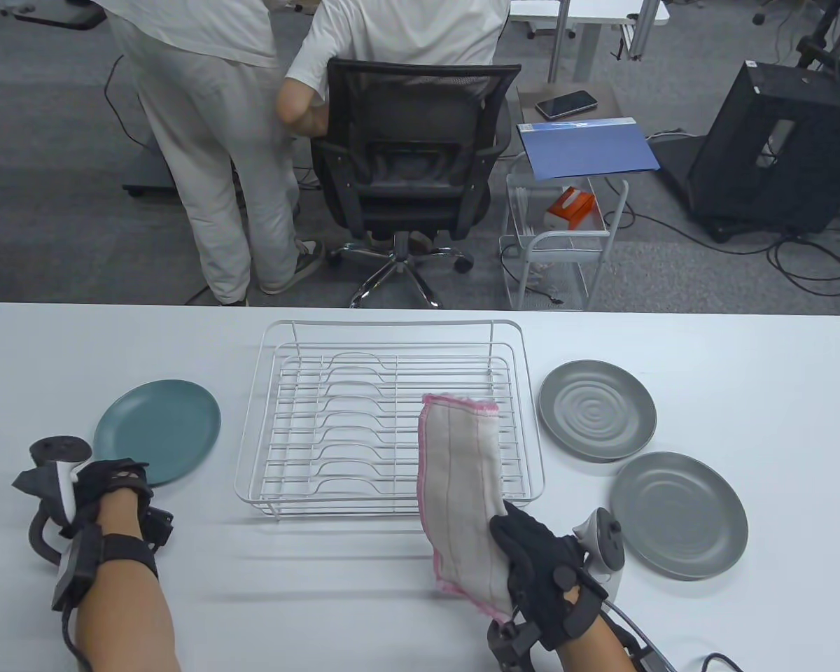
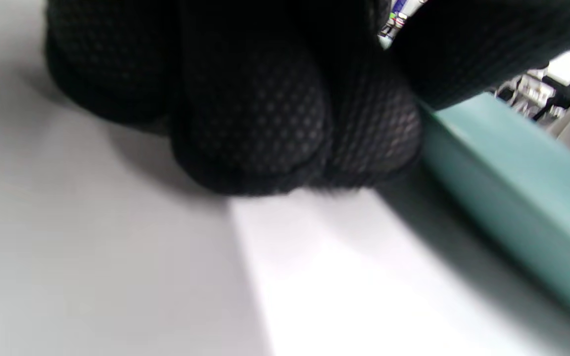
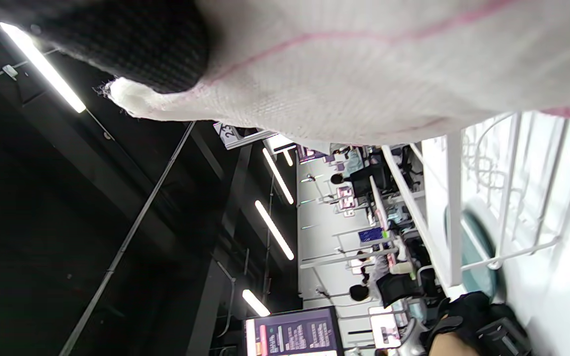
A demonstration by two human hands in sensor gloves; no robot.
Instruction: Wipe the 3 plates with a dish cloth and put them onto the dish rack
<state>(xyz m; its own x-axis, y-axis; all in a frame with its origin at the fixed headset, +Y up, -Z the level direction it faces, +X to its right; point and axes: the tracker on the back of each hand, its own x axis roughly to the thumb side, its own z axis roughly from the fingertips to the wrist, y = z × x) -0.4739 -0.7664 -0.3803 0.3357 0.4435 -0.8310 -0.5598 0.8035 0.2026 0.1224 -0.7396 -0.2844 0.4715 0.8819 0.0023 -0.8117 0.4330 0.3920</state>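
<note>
A teal plate (image 1: 157,430) lies flat at the table's left. My left hand (image 1: 120,477) is at its near rim; in the left wrist view the curled fingers (image 2: 265,123) sit against the teal plate's (image 2: 512,198) edge with the thumb over the rim. The white wire dish rack (image 1: 392,413) stands in the middle with no plates in it. My right hand (image 1: 532,553) grips a white dish cloth with pink edging (image 1: 462,483), raised over the rack's near right corner. Two grey plates (image 1: 597,409) (image 1: 679,514) lie to the right of the rack. The cloth (image 3: 389,64) fills the top of the right wrist view.
Beyond the table's far edge stand a black office chair (image 1: 413,154), two people in white (image 1: 210,140) and a wire cart (image 1: 567,245) with a blue folder. A cable (image 1: 714,661) lies at the near right edge.
</note>
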